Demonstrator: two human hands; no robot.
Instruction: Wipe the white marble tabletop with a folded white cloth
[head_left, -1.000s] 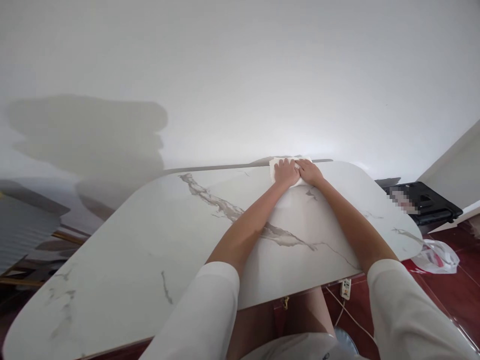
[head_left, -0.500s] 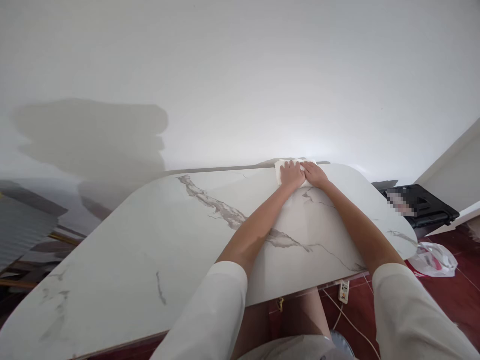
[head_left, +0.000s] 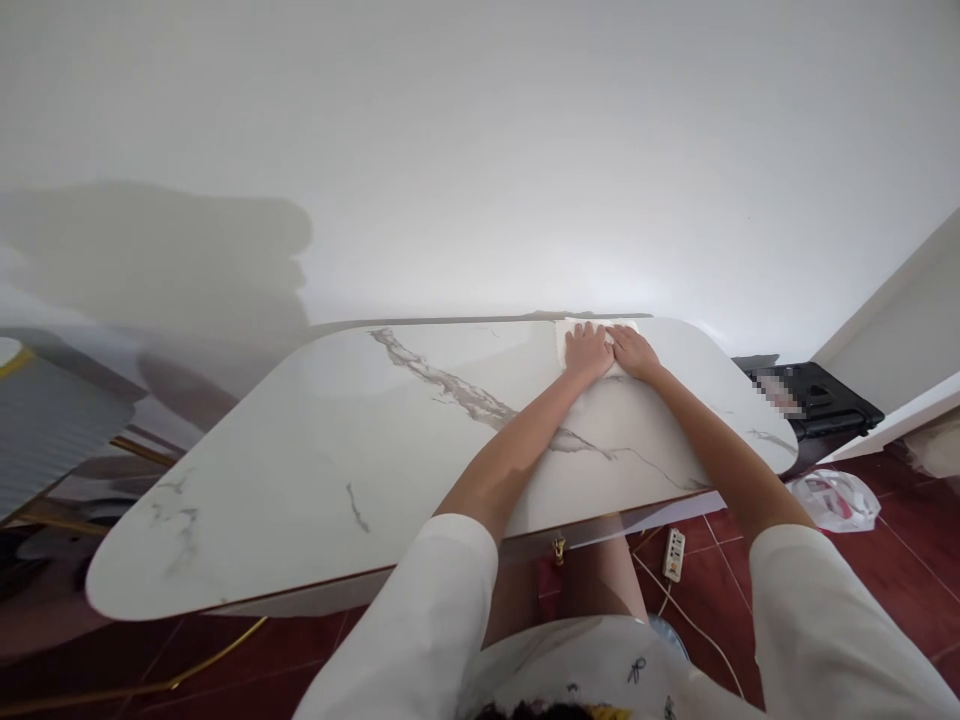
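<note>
A thin white cloth [head_left: 571,345] lies on the marble-patterned tabletop [head_left: 300,440], close to its far edge by the wall. My left hand [head_left: 589,350] presses down on the cloth with its fingers spread. Right beside it, my right hand [head_left: 631,352] also rests on the cloth, fingers stretched out and angled toward the left hand. Both arms reach straight forward across the table. Most of the cloth's middle is hidden under the hands.
The white wall [head_left: 480,160] runs along the table's far side. At the right are a black case [head_left: 832,400] and a plastic bag [head_left: 836,500] on the red tiled floor. A power strip [head_left: 674,555] with a cable lies below the near edge. A ribbed grey object [head_left: 60,420] stands at left.
My view has tilted down and shifted a little, showing more of the near table edge and floor. Both hands stay on the cloth near the far edge, almost in the same spot.
</note>
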